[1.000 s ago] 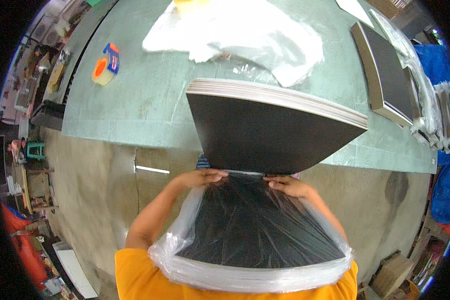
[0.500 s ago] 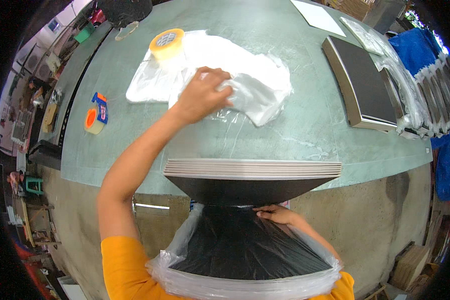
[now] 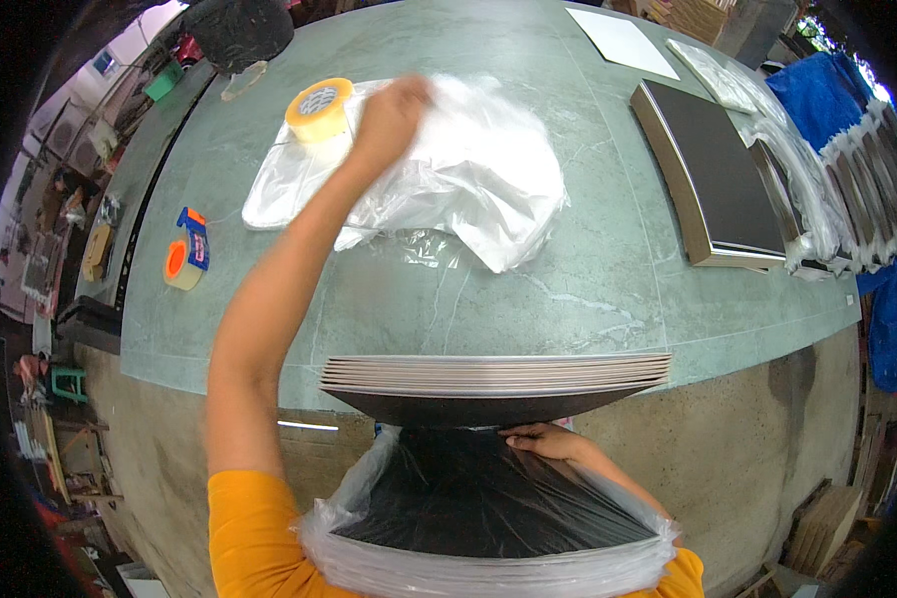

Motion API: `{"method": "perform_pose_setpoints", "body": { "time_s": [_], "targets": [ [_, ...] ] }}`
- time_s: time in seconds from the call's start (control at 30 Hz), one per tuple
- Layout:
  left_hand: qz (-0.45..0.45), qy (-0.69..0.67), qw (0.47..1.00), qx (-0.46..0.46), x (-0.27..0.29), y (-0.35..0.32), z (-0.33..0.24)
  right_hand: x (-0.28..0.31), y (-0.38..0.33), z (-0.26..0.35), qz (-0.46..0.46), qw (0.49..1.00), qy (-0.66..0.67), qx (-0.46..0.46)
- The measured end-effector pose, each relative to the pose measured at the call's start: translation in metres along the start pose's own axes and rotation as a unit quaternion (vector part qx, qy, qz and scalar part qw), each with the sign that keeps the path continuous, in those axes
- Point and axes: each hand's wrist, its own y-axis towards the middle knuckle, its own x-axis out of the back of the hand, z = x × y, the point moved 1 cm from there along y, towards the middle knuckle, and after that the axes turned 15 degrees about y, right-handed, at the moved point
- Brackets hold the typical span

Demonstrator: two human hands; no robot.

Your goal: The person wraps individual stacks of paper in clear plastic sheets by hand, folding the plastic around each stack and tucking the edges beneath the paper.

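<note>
My left hand (image 3: 394, 118) reaches over a pile of clear plastic bags (image 3: 508, 189) on the table. Its fingers are smeared by motion, so whether they grip the plastic is unclear. Against my body leans a black panel bundle wrapped in clear plastic (image 3: 488, 498). My right hand (image 3: 543, 442) lies on its upper edge with the fingers stretched out. Just beyond it, a stack of thin black panels with pale edges (image 3: 498, 374) stands at the table's near edge. A roll of yellowish tape (image 3: 319, 112) rests on the plastic, beside my left hand.
On the green marbled table (image 3: 608, 309), an orange-and-blue tape dispenser (image 3: 187, 249) sits at left. A black panel stack (image 3: 713, 169) lies at right, next to plastic-wrapped panels (image 3: 867, 179). A white sheet (image 3: 623, 42) is farther back, and a dark bin (image 3: 237, 35) stands far left.
My left hand has moved farther away and up across the plastic bags, which have shifted and ruffled. My right hand stays at the wrapped bundle. The panel stack appears slightly lower in view.
</note>
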Motion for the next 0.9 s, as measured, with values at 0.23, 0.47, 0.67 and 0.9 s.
{"method": "perform_pose_setpoints", "body": {
  "time_s": [0.23,0.47,0.67,0.9],
  "targets": [
    [0.129,0.080,0.986,0.062,0.002,-0.001,0.032,-0.001,0.004,-0.013,-0.027,0.999,-0.017,0.007],
    [0.008,-0.185,0.966,0.178,0.060,0.016,0.042,0.001,0.001,-0.010,-0.015,0.999,0.030,-0.024],
    [-0.237,0.758,0.597,-0.116,0.211,-0.129,0.028,-0.006,-0.003,-0.002,-0.016,1.000,0.004,-0.004],
    [0.524,0.281,0.804,-0.018,0.116,-0.287,-0.052,-0.009,-0.029,0.055,0.079,0.986,-0.146,0.012]
  ]
}}
